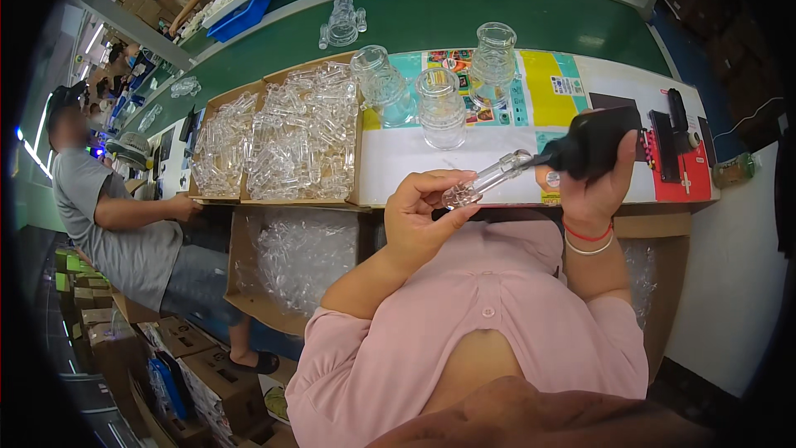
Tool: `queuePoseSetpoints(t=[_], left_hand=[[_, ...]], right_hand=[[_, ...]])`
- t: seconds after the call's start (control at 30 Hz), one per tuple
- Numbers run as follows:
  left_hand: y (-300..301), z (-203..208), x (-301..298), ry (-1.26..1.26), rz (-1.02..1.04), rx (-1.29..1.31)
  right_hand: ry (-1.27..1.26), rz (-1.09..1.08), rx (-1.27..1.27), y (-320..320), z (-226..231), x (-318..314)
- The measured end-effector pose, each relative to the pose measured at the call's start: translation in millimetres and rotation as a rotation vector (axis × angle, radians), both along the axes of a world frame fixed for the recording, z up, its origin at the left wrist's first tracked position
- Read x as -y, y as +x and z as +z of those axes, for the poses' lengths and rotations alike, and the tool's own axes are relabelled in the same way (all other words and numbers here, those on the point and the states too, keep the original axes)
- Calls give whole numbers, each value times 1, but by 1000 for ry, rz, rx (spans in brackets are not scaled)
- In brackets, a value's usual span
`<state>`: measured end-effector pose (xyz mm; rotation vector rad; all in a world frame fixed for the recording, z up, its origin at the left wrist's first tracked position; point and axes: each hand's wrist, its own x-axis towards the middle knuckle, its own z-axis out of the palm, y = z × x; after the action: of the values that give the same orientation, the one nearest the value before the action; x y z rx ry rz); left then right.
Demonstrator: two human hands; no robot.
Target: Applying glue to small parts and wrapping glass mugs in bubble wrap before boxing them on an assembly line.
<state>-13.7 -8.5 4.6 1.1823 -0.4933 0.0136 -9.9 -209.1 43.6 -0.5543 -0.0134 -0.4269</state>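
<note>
My left hand [423, 211] is closed, its thumb and fingers pinching the rounded end of a clear plastic tube-shaped piece [497, 177]. The piece slants up to the right above the table edge. In my right hand [590, 199] is a black bottle [595, 143] with a narrow tapered nozzle, tipped sideways. Its nozzle points left at the far end of the clear piece; whether they touch I cannot tell. Beyond my hands stand three clear stacked plastic cup shapes: a front one [442, 112], a left one [383, 87] and a right one [493, 66].
Left of the cups, a cardboard tray [358, 162] holds many clear pieces. An open carton [259, 309] with clear plastic sits below the table edge. At right lie a black phone-like object [663, 145] and a bottle [736, 170]. A person in grey [133, 207] sits at left.
</note>
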Motion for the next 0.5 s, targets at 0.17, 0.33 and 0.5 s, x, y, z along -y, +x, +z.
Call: queuePoseSetpoints(t=[0.17, 0.33, 0.5], left_hand=[[-2, -2, -1, 43, 45, 53], [-2, -3, -2, 35, 67, 44], [-4, -1, -3, 37, 53, 50]], right_hand=[[-612, -110, 78, -14, -5, -4], [-785, -88, 141, -24, -3, -2], [-934, -207, 172, -27, -4, -3]])
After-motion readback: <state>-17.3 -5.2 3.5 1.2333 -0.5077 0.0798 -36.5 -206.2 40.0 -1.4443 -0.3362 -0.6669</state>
